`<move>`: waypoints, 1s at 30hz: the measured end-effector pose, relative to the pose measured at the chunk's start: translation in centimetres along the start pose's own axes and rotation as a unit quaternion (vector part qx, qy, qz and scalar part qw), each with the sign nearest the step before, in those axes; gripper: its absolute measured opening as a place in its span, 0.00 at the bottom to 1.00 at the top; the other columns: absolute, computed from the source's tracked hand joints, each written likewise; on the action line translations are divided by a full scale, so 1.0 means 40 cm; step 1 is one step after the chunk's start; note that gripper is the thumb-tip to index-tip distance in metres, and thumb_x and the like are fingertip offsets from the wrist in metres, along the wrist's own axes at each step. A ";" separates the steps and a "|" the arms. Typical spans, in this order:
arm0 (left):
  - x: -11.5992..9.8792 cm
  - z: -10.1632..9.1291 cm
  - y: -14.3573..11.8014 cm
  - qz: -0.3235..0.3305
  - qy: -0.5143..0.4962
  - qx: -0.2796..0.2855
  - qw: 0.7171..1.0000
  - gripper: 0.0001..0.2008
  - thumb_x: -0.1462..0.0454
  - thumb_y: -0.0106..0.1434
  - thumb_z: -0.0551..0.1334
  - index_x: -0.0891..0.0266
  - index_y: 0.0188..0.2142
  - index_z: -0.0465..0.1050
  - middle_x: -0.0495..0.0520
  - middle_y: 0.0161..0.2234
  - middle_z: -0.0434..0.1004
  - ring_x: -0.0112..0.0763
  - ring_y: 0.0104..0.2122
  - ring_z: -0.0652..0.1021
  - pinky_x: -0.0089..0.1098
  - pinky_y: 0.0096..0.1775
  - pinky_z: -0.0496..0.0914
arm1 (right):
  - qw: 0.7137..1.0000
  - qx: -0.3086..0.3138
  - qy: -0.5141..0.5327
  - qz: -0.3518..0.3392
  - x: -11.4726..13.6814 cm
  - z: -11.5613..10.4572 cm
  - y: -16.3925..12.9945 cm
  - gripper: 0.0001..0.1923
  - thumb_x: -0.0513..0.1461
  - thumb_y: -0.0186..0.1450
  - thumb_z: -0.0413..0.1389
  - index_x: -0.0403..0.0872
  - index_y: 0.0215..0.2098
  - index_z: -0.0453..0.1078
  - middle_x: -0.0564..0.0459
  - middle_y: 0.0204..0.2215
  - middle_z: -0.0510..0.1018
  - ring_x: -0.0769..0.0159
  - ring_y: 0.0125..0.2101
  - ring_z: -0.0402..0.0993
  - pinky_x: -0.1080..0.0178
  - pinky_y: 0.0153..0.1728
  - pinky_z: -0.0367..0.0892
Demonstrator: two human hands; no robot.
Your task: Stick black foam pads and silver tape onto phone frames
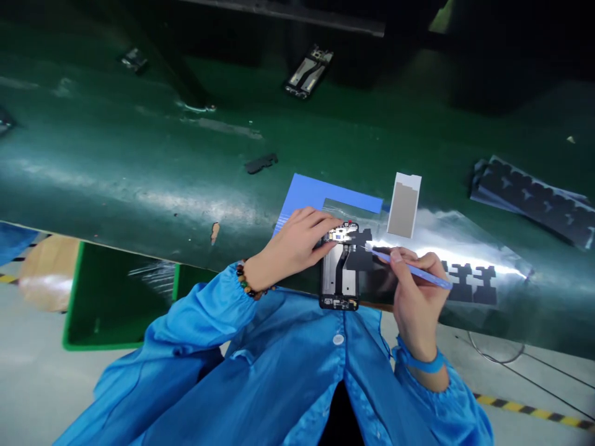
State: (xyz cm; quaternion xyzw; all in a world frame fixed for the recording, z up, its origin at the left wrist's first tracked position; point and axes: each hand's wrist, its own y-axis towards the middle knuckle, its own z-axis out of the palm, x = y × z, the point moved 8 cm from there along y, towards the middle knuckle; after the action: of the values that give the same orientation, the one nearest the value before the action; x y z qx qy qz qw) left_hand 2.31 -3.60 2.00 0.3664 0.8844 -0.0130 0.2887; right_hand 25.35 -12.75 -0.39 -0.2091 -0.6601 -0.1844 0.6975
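Green and glossy, the counter (139,179) runs across the view like a conveyor belt, and a phone chassis (338,272) lies at its near edge, directly in front of the person's blue smock. Its long axis points away from the body, top end far, bottom end overhanging the edge slightly.

The left hand (297,244) comes in from the left and lies across the top of the chassis, fingers curled down on it and pinning it in place. The right hand (416,291) sits just right of the chassis, closed in a pen grip around blue tweezers (411,268). The tweezers slant up and leftward, their tip meeting a black die-cut sticker (360,251) at the chassis's upper right edge. Both hands are close; the left one is on the chassis, the right one only reaches it through the tool.

More black stickers sit on a shiny liner sheet (469,282) to the right. A blue sheet (316,192) and a grey film piece (403,204) lie just beyond the chassis. Another chassis (309,71) lies far back on the counter.
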 end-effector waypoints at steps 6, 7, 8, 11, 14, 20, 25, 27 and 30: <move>0.000 0.006 -0.008 0.016 0.003 -0.012 1.000 0.20 0.59 0.78 0.63 0.62 0.65 0.71 0.60 0.58 0.80 0.44 0.56 0.77 0.44 0.55 0.71 | 0.999 -0.011 -0.036 -0.028 0.004 0.057 -0.022 0.19 0.40 0.65 0.72 0.50 0.31 0.65 0.55 0.33 0.80 0.62 0.46 0.83 0.56 0.49 0.80; 0.001 0.007 -0.008 0.019 0.001 -0.014 1.000 0.20 0.59 0.78 0.63 0.62 0.65 0.71 0.60 0.58 0.80 0.44 0.56 0.77 0.44 0.56 0.71 | 0.999 -0.011 -0.038 -0.031 0.006 0.059 -0.021 0.19 0.39 0.65 0.72 0.50 0.30 0.65 0.55 0.32 0.79 0.61 0.46 0.83 0.56 0.49 0.80; 0.002 0.007 -0.008 0.022 -0.001 -0.017 1.000 0.21 0.59 0.78 0.63 0.63 0.66 0.70 0.60 0.58 0.80 0.44 0.56 0.77 0.44 0.56 0.71 | 0.999 -0.011 -0.039 -0.032 0.007 0.061 -0.020 0.19 0.39 0.65 0.72 0.50 0.30 0.65 0.56 0.32 0.79 0.61 0.46 0.82 0.56 0.49 0.79; 0.002 0.007 -0.007 0.024 -0.002 -0.020 1.000 0.23 0.59 0.78 0.64 0.64 0.67 0.69 0.59 0.58 0.80 0.44 0.55 0.77 0.44 0.56 0.71 | 0.999 -0.009 -0.046 -0.028 0.008 0.063 -0.017 0.19 0.39 0.65 0.72 0.51 0.30 0.65 0.55 0.32 0.78 0.60 0.47 0.82 0.55 0.48 0.80; 0.001 0.008 -0.006 0.020 0.002 -0.015 1.000 0.23 0.59 0.78 0.63 0.64 0.68 0.68 0.60 0.58 0.80 0.44 0.55 0.76 0.44 0.56 0.71 | 0.998 -0.011 -0.057 -0.027 0.009 0.065 -0.015 0.19 0.40 0.64 0.72 0.51 0.30 0.65 0.55 0.33 0.78 0.59 0.46 0.82 0.52 0.49 0.81; -0.003 0.007 -0.008 0.023 0.008 -0.012 1.000 0.23 0.59 0.78 0.62 0.64 0.68 0.67 0.61 0.58 0.79 0.45 0.56 0.76 0.45 0.57 0.72 | 0.998 -0.020 -0.059 -0.027 0.009 0.068 -0.017 0.19 0.39 0.64 0.73 0.51 0.30 0.66 0.55 0.32 0.77 0.60 0.45 0.82 0.52 0.50 0.81; 0.000 0.009 -0.009 0.016 0.000 -0.012 1.000 0.22 0.59 0.78 0.62 0.62 0.68 0.68 0.61 0.58 0.79 0.45 0.56 0.76 0.46 0.57 0.72 | 0.997 -0.021 -0.071 -0.031 0.008 0.068 -0.019 0.19 0.40 0.64 0.73 0.51 0.30 0.65 0.56 0.32 0.78 0.61 0.45 0.82 0.53 0.50 0.81; -0.001 0.008 -0.008 0.017 0.003 -0.013 1.000 0.22 0.59 0.78 0.62 0.63 0.67 0.69 0.61 0.58 0.80 0.45 0.56 0.76 0.45 0.57 0.72 | 0.997 -0.020 -0.073 -0.032 0.009 0.068 -0.019 0.19 0.40 0.65 0.73 0.52 0.30 0.65 0.56 0.32 0.78 0.61 0.45 0.82 0.52 0.50 0.81; -0.002 0.004 -0.006 0.019 0.009 -0.016 1.000 0.22 0.58 0.78 0.63 0.64 0.67 0.69 0.60 0.58 0.80 0.44 0.55 0.76 0.44 0.56 0.72 | 0.997 -0.020 -0.071 -0.030 0.009 0.066 -0.018 0.20 0.40 0.65 0.73 0.51 0.30 0.64 0.56 0.32 0.78 0.61 0.45 0.82 0.53 0.50 0.80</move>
State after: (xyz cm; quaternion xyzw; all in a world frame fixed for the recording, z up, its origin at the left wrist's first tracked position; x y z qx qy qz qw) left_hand 2.28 -3.86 1.86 0.3788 0.8798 0.0102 0.2871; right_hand 22.74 -11.93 0.10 -0.2160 -0.7098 -0.2030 0.6390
